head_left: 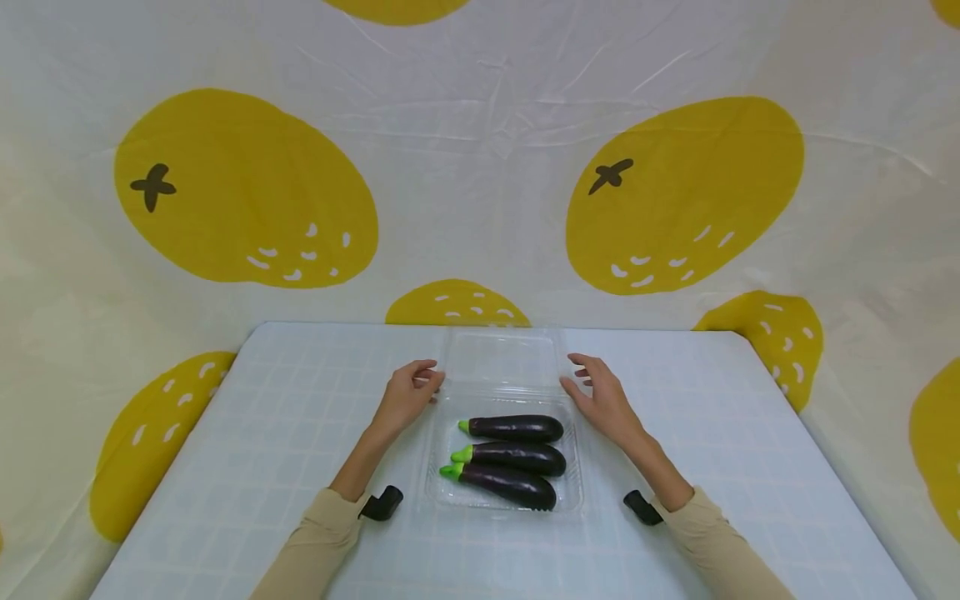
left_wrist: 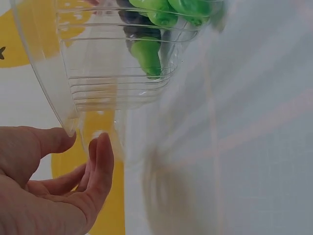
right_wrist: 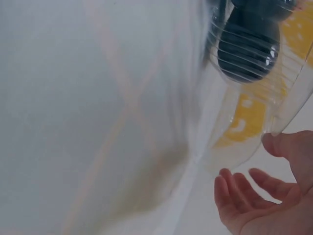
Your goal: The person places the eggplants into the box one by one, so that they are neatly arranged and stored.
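A clear plastic clamshell container (head_left: pixel 447 497) lies unfolded on the table, its lid (head_left: pixel 504 358) laid back on the far side. In the base are three dark purple eggplants (head_left: pixel 517 457), side by side with green stems to the left. My left hand (head_left: pixel 405 394) is at the left of the hinge; in the left wrist view its thumb (left_wrist: pixel 58 140) meets the rim corner, fingers loosely bent. Mirroring it, my right hand (head_left: pixel 603 400) is at the hinge's right end. The right wrist view shows that thumb (right_wrist: pixel 277 145) at the rim, fingers spread below.
A pale checked cloth covers the table (head_left: pixel 225 467). Behind it hangs a white curtain (head_left: pixel 480 192) with large yellow fruit prints. Black devices (head_left: pixel 384 503) are worn at both wrists, close to the container's near sides.
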`<state>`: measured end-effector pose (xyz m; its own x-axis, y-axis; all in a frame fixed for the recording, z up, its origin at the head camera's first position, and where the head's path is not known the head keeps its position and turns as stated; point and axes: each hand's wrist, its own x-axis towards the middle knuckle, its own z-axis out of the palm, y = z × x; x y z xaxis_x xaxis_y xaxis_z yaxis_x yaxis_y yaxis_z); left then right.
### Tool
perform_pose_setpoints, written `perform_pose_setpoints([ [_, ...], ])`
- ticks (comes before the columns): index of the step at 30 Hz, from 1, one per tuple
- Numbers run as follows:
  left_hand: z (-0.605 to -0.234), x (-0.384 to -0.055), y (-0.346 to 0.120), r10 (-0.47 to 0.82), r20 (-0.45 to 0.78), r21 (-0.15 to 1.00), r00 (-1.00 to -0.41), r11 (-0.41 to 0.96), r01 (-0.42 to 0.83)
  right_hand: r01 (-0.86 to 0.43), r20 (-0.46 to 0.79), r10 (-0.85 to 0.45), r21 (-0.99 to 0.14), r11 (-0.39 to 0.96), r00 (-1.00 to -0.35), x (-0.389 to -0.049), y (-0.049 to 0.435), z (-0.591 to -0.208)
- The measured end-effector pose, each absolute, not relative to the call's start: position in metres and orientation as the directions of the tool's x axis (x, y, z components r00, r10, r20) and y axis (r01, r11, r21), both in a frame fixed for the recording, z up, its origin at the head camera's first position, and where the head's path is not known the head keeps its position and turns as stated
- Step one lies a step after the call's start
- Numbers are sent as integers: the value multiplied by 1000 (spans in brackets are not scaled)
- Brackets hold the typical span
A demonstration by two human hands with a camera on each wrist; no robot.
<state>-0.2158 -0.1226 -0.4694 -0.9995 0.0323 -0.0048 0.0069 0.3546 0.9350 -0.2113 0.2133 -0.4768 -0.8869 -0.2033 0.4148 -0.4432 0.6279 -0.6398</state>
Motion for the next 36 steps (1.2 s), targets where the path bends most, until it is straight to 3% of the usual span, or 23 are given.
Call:
perform_pose_setpoints([
  [14,-469,-217,-122,12,-32,948,-999,318,-27,-394,369,-160,-749,532,-916,-214,211,-476],
  [36,-458,-213,-125,6,34,981,-999,193,35,-430,435,-97,-786,444,-895,-213,212,-468],
])
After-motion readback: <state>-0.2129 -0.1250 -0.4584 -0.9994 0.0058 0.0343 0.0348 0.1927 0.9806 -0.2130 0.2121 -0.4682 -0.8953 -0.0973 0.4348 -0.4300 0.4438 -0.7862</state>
